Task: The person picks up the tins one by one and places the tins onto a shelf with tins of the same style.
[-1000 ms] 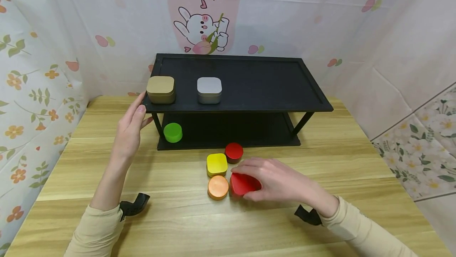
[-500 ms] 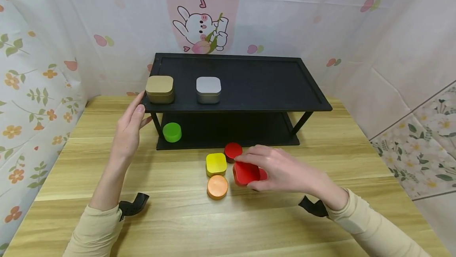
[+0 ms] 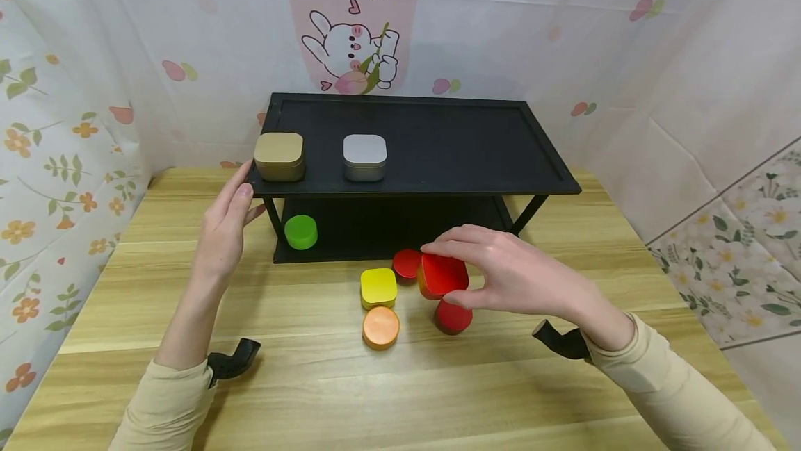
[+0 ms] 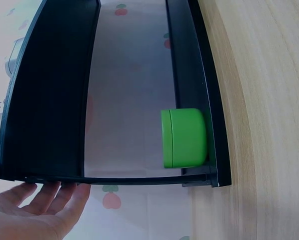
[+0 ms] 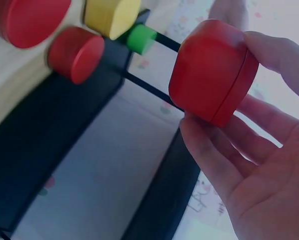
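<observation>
My right hand holds a red square tin with rounded corners between thumb and fingers, raised off the table near the shelf's front. A round red tin stands below it, and another round red tin is just to its left. My left hand grips the left front corner of a black two-tier shelf, its thumb at the upper panel and fingers against the side. On the lower tier, near that hand, sits a green round tin.
A gold square tin and a silver square tin sit on the upper tier. Before the shelf, a yellow square tin and an orange round tin stand on the wooden table. A printed cloth hangs behind.
My right hand has lifted the red square tin and carried it toward the shelf, uncovering the round red tin behind it. The left hand keeps its place at the corner.
</observation>
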Demonstrator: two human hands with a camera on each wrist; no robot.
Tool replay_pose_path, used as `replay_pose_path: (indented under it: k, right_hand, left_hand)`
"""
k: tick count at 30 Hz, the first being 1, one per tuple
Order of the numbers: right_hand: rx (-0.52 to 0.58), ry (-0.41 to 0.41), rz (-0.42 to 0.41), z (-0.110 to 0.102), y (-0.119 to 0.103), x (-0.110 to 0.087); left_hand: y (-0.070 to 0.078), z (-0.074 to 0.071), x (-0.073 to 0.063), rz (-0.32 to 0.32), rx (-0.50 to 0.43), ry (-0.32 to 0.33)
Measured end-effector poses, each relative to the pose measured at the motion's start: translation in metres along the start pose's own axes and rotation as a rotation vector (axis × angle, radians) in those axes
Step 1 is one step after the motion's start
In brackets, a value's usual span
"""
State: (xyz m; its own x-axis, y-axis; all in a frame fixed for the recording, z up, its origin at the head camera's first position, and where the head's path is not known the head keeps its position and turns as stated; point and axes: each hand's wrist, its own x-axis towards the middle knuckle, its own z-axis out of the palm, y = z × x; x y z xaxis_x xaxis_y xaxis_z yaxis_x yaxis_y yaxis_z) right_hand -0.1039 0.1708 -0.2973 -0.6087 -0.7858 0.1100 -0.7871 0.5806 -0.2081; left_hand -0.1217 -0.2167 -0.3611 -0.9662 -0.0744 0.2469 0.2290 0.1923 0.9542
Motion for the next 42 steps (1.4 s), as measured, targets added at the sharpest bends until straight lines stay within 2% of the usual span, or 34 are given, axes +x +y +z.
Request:
replay_pose_path:
  k: [14, 20, 42]
  right_hand:
    - [0.011, 0.016, -0.016, -0.026, 0.004, 0.004]
    - [0.034, 0.012, 0.003, -0.039, 0.008, 0.009]
    - [0.021, 0.070, -0.028, -0.075, 0.021, 0.028]
  left_hand:
    - [0.000, 0.001, -0.001, -0.007, 0.032, 0.003]
    - [-0.001, 0.000, 0.000, -0.010, 0.029, 0.005]
    - [-0.002, -0.001, 0.001, -0.025, 0.063, 0.001]
